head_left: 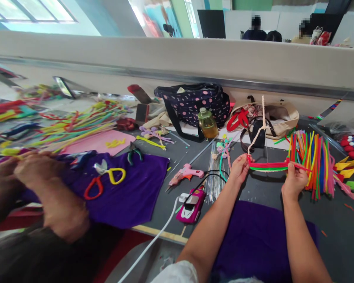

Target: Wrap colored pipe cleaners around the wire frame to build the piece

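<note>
Over the dark table (265, 191), the left hand (238, 169) and right hand (295, 181), fingers pinched closed, grip 2 ends of a red-and-green fuzzy frame (268, 166), seemingly part-built: pale stem (257, 138) apparently joined, 1 red tip jutting free.

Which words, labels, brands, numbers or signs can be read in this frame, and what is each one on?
None can be read.
Red-and-green strip between the left hand and right hand: no lettering shows.
Bottle: no readable label.
Pink glue gun and magenta car-shaped box: any marking is too small or blurred.
Dark bag: pattern, no legible words.
</note>
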`<state>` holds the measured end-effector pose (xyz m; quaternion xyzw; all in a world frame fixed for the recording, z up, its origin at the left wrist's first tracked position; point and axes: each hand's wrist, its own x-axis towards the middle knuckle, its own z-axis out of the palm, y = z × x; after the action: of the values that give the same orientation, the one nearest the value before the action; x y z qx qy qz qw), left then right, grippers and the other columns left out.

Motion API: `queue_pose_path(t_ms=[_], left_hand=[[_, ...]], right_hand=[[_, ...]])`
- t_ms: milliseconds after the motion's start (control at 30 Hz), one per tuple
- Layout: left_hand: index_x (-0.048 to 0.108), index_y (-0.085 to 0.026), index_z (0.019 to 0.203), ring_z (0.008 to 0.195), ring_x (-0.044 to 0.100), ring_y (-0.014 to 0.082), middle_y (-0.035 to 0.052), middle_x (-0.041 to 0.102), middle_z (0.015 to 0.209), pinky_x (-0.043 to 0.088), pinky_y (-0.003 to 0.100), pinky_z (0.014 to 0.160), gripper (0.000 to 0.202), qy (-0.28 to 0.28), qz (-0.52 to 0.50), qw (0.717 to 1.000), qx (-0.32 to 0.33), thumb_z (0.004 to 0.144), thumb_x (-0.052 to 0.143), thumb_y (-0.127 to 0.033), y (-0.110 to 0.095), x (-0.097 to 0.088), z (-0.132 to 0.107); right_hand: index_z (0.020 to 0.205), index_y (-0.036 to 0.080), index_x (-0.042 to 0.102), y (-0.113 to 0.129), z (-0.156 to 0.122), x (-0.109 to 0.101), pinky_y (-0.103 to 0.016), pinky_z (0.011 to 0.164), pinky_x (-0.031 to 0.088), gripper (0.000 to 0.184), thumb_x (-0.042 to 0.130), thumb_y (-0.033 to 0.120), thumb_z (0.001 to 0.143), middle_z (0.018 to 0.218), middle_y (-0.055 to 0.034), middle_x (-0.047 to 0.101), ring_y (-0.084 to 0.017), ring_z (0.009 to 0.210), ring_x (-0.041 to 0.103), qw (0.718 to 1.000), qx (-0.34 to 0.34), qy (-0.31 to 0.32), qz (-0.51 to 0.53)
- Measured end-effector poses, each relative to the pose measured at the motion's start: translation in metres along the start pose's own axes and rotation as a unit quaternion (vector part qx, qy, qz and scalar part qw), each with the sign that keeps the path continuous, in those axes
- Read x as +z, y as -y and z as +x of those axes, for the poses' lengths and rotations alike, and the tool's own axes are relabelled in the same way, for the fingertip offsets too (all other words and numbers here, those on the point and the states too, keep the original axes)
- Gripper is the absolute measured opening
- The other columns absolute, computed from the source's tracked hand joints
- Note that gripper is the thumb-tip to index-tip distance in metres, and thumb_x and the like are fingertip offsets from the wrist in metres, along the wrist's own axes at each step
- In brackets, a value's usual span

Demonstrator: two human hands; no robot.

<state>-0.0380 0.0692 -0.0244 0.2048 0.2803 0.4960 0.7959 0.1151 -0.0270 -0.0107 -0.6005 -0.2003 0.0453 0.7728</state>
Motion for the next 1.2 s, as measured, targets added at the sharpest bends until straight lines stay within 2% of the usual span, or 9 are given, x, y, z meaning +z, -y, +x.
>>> queue_pose_path(t_ms=[200,433,600,800,900,967,1067,1133,1200], left_hand=[[0.059,-0.014,0.083,0.071,0.069,0.0146,0.0053,0.07,0.078,0.051,0.022,0.065,0.038,-0.011,0.059,0.998,0.027,0.065,0.082,-0.04,0.003,0.005,-0.006],[0.057,-0.016,0.076,0.069,0.068,0.0136,0.0011,0.069,0.077,0.048,0.02,0.059,0.038,-0.032,0.06,0.997,0.023,0.06,0.084,-0.037,0.001,0.003,-0.007],[0.059,-0.016,0.077,0.065,0.065,0.0122,0.0001,0.066,0.069,0.053,0.025,0.066,0.029,-0.031,0.002,0.999,-0.015,0.063,0.082,-0.027,-0.004,-0.001,-0.003],[0.057,-0.017,0.073,0.064,0.061,0.0125,0.0003,0.062,0.069,0.054,0.039,0.085,0.026,0.054,-0.006,0.998,-0.04,0.067,0.079,-0.029,-0.006,0.005,-0.008],[0.057,-0.016,0.073,0.061,0.059,0.0111,-0.0003,0.061,0.069,0.054,0.038,0.083,0.027,0.058,-0.005,0.997,-0.054,0.068,0.08,-0.031,-0.004,0.004,-0.007],[0.058,-0.016,0.074,0.058,0.058,0.0096,-0.001,0.061,0.069,0.054,0.032,0.077,0.028,0.041,-0.005,0.998,-0.053,0.067,0.081,-0.031,-0.002,0.002,-0.005],[0.058,-0.016,0.075,0.059,0.059,0.0088,-0.0011,0.063,0.069,0.051,0.024,0.065,0.033,0.003,0.022,1.0,-0.015,0.064,0.082,-0.034,0.002,0.0,-0.004],[0.058,-0.016,0.075,0.062,0.061,0.0099,-0.0001,0.064,0.071,0.049,0.023,0.065,0.034,-0.03,0.076,0.995,0.055,0.065,0.081,-0.037,0.004,0.001,-0.004],[0.058,-0.016,0.076,0.067,0.063,0.0116,0.001,0.064,0.073,0.049,0.024,0.067,0.032,-0.059,0.151,0.975,0.15,0.068,0.078,-0.039,0.007,0.003,-0.007]], right_hand=[[0.082,0.015,0.066,0.018,-0.008,0.0,-0.037,0.071,0.056,0.032,0.067,0.046,0.077,0.077,-0.0062,0.068,-0.019,0.073,0.066,0.996,-0.075,-0.009,-0.042],[0.079,0.015,0.065,0.034,-0.019,0.004,-0.04,0.077,0.056,0.028,0.066,0.043,0.08,0.08,-0.0071,0.067,-0.02,0.079,0.066,0.99,-0.133,0.017,-0.039],[0.081,0.015,0.066,0.028,-0.014,0.002,-0.038,0.073,0.056,0.029,0.068,0.043,0.078,0.078,-0.0065,0.068,-0.02,0.074,0.066,0.995,-0.093,0.004,-0.038],[0.082,0.015,0.064,0.016,-0.008,0.004,-0.038,0.07,0.057,0.033,0.069,0.047,0.074,0.077,-0.0054,0.069,-0.021,0.072,0.068,1.0,-0.025,-0.011,0.006],[0.083,0.015,0.063,0.014,-0.007,0.004,-0.038,0.069,0.057,0.034,0.069,0.047,0.074,0.077,-0.005,0.068,-0.021,0.072,0.068,1.0,-0.015,-0.009,0.019],[0.084,0.015,0.063,0.014,-0.006,0.003,-0.038,0.069,0.056,0.034,0.069,0.047,0.074,0.077,-0.0044,0.067,-0.021,0.073,0.068,1.0,-0.025,-0.015,0.01],[0.084,0.016,0.063,0.017,-0.006,0.001,-0.038,0.073,0.056,0.033,0.068,0.047,0.076,0.077,-0.0039,0.066,-0.02,0.075,0.067,0.998,-0.054,-0.028,-0.014],[0.082,0.016,0.064,0.022,-0.008,0.0,-0.039,0.074,0.056,0.03,0.068,0.046,0.078,0.077,-0.0046,0.066,-0.02,0.075,0.067,0.996,-0.081,-0.029,-0.03],[0.081,0.016,0.063,0.027,-0.012,0.001,-0.039,0.075,0.056,0.027,0.067,0.043,0.079,0.079,-0.0058,0.067,-0.02,0.077,0.067,0.992,-0.117,-0.023,-0.037]])
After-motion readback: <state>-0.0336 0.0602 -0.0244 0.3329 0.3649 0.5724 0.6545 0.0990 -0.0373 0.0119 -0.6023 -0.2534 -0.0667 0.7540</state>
